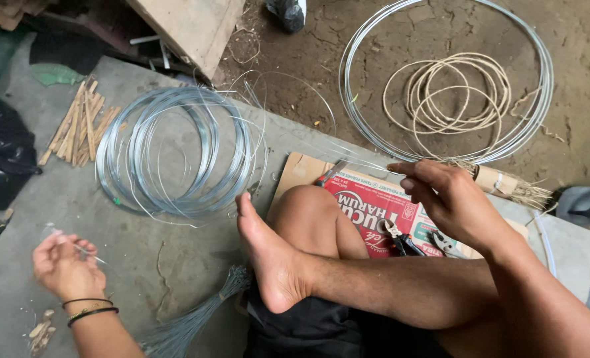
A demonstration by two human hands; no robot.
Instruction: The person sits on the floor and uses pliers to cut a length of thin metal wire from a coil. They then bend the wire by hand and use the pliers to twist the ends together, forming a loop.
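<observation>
Concrete slab beside bare earth, seated worker cross-legged on flattened cardboard (301, 171), thin steel wire in hand.

Left hand (64, 265) at 8 o'clock, fingertips pinched together on a short cut wire piece (90, 253). Right hand (451, 202) at 3 o'clock, fingers closed loosely on a long wire strand (348, 154) running toward the coils; exact pinch not discernible. Grey wire coil (175, 151) at 11 o'clock on the slab, larger wire hoop (368, 126) at 1 o'clock on the earth, pale rattan coil (457, 93) inside it. Bundle of cut wire lengths (195, 318) at 6 o'clock: judged as part of the cutting done, much coil uncut. Pliers (404, 240) idle on the red printed box (368, 199). Wooden sticks (79, 122) at 10 o'clock, untouched.
</observation>
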